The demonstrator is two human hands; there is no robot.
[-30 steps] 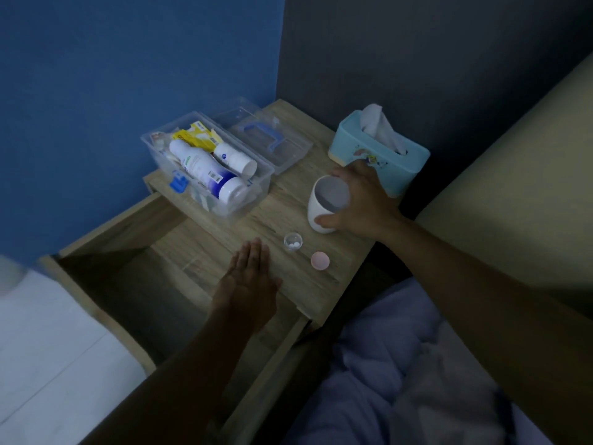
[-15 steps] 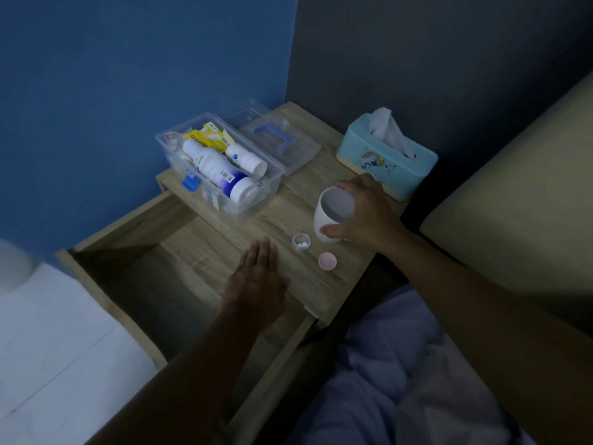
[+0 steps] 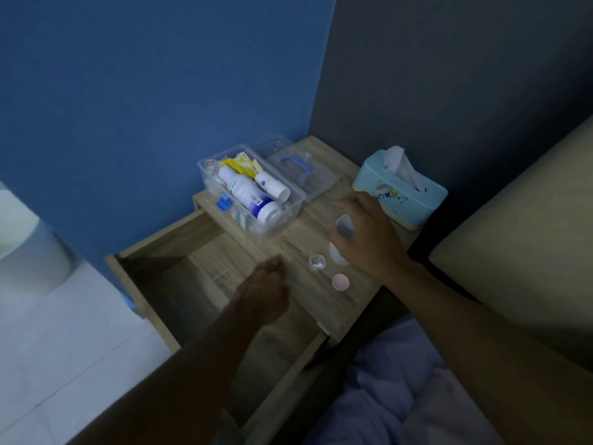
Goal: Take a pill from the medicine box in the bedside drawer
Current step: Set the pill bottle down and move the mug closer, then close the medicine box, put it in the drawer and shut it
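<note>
The light is dim and bluish. 2 walls meet in a corner: a blue wall point(image 3: 144, 91) on the left and a dark grey wall point(image 3: 449, 75) on the right. A light wood bedside cabinet point(image 3: 321, 303) stands in that corner, its drawer point(image 3: 192, 284) pulled out toward the pale floor point(image 3: 64, 348). A beige padded headboard point(image 3: 519, 245) rises on the right, just beside the cabinet. Rumpled pale lilac bedding point(image 3: 401, 396) fills the lower right. A blurred white rounded object point(image 3: 29, 252) sits on the floor at far left.
</note>
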